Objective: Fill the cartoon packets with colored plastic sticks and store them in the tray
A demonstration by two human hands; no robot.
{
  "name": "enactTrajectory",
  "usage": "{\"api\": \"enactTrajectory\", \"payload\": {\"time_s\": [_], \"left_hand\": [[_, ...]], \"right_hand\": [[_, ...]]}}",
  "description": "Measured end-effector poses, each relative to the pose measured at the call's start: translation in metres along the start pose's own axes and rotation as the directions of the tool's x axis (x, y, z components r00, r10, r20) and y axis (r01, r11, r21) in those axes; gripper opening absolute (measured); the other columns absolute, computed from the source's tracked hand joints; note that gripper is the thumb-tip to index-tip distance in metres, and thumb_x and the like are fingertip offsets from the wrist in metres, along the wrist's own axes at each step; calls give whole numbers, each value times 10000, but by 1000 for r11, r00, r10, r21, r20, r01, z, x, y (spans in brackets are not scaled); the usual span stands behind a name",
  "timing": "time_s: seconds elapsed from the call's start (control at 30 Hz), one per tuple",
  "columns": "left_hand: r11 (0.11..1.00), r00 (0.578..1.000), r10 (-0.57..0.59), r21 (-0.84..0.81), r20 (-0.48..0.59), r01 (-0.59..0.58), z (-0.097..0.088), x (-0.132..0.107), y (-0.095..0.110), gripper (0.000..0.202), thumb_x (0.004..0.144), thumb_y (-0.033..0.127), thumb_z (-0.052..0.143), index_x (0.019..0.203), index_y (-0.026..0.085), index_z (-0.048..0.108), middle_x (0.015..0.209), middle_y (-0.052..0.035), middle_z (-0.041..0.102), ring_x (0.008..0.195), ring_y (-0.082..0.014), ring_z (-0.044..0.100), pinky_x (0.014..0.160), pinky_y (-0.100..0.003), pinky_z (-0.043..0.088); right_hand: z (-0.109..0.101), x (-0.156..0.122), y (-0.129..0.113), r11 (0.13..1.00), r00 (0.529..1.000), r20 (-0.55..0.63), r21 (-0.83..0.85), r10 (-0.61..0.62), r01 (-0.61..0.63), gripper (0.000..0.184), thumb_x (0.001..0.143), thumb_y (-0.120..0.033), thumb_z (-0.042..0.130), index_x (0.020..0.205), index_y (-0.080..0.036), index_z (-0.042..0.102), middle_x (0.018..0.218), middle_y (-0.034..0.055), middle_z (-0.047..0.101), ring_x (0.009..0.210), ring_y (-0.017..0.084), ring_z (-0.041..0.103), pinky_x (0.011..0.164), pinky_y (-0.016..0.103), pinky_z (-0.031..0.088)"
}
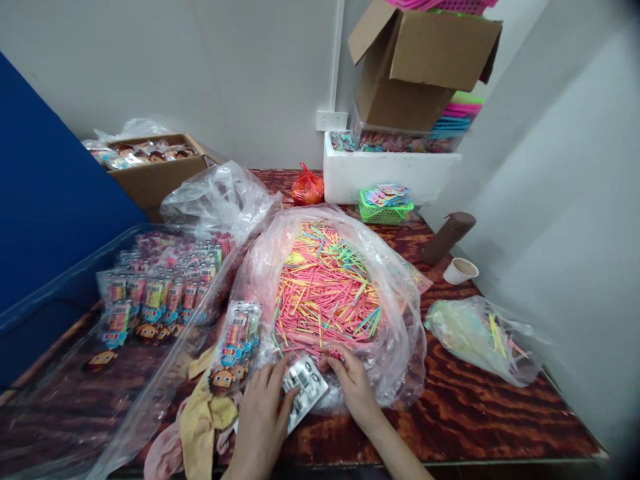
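Note:
My left hand [263,407] grips the left side of a small white plastic packet [311,383] with a printed barcode, its thumb lying over the packet. My right hand [353,383] is closed at the packet's upper right, pinching a few thin pink sticks [336,355] in the fingertips. Just beyond both hands, a large clear plastic bag [405,333] lies open, heaped with thin sticks [325,287] in pink, yellow, green and blue. Beside my left hand are filled packets [240,333] with cartoon-face prints, stacked on one another.
More filled packets [170,287] lie at left behind a clear plastic sheet. Yellow and pink cloths [200,427] sit at the front edge. A brown bottle [447,238], paper cup [461,271] and tied plastic bag [480,337] stand right. Behind are a foam box [385,177] and green basket [385,213].

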State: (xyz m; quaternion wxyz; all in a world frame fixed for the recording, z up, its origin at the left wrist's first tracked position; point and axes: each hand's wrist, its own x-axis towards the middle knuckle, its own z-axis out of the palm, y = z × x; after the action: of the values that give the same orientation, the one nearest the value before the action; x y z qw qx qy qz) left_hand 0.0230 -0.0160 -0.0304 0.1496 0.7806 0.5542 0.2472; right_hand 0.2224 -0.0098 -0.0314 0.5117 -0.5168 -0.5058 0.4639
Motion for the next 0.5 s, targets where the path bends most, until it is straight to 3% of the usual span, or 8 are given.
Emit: {"api": "enactTrajectory", "payload": {"time_s": [0.13, 0.27, 0.37, 0.5], "left_hand": [[984, 990, -139, -106, 31, 141, -7, 7, 7, 314, 857, 304, 592, 1161, 225, 587, 1001, -78, 646, 961, -270, 609, 803, -402, 495], [965, 981, -192, -174, 38, 196, -12, 12, 13, 85, 872, 293, 556, 857, 216, 589, 852, -44, 633, 830, -233, 608, 727, -351, 473], [958, 977, -212, -194, 17, 211, -13, 13, 14, 186, 913, 298, 497, 751, 213, 528, 770, -25, 604, 749, -203, 587, 678, -313, 439], [964, 979, -203, -172, 9, 201, -13, 12, 12, 233, 943, 328, 462, 766, 208, 555, 768, -25, 612, 759, -202, 586, 697, -309, 415]], "right_hand": [[0, -1, 4, 999, 1000, 14, -26, 21, -21, 243, 944, -363, 502, 1048, -213, 662, 814, 39, 718, 761, 201, 674, 732, 299, 521], [2, -3, 8, 1000, 1000, -1, -17, 23, -23, 229, 952, -344, 479, 1071, -212, 622, 840, 34, 711, 771, 189, 665, 739, 290, 513], [2, -4, 7, 999, 999, -36, -16, 39, -40, 197, 954, -337, 465, 982, -202, 606, 787, 21, 692, 694, 169, 643, 688, 271, 502], [-5, 5, -5, 988, 998, -59, -152, -24, 15, 185, 956, -304, 445, 953, -201, 598, 811, 30, 686, 699, 172, 626, 685, 275, 481]]}}
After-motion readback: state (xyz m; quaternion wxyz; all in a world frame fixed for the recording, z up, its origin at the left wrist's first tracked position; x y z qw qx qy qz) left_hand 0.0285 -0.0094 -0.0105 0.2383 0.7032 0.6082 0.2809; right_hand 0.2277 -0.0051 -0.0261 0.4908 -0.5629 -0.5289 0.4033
